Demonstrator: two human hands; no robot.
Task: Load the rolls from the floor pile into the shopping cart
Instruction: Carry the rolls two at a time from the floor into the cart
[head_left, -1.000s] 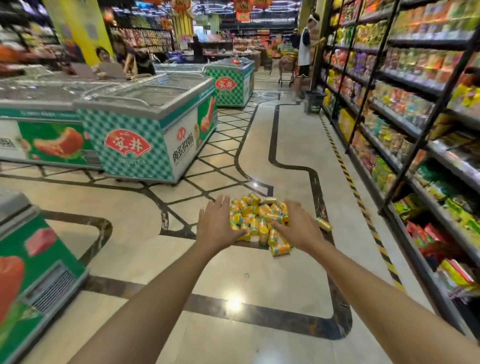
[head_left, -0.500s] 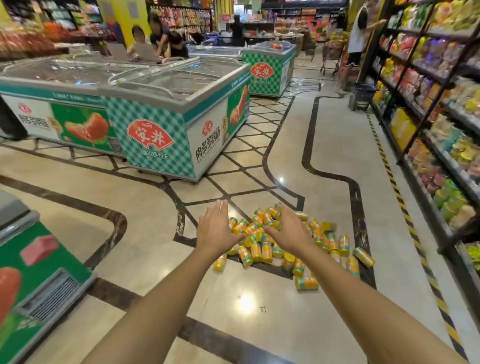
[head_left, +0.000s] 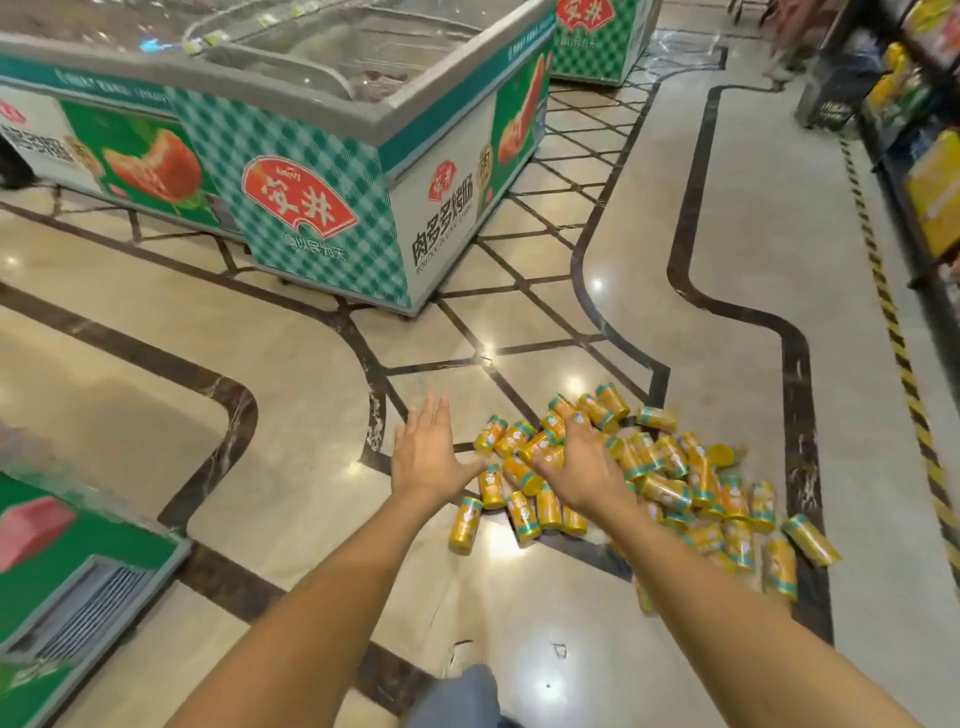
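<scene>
A pile of several yellow rolls with teal end bands (head_left: 675, 483) lies scattered on the shiny tiled floor at centre right. My left hand (head_left: 428, 457) hovers over bare floor just left of the pile, fingers straight and spread, holding nothing. My right hand (head_left: 576, 462) is stretched over the left part of the pile, fingers extended down onto the rolls; whether it holds one I cannot tell. No shopping cart shows in this view.
A chest freezer with green checked sides (head_left: 322, 208) stands beyond the pile, a second one (head_left: 597, 36) farther back, and another freezer corner (head_left: 67, 571) at lower left. Shelving (head_left: 930, 171) and a black-yellow floor stripe (head_left: 893, 332) run along the right.
The view has tilted down and come closer to the pile. Both hands have moved down toward the rolls, and the right hand now covers the pile's left part.
</scene>
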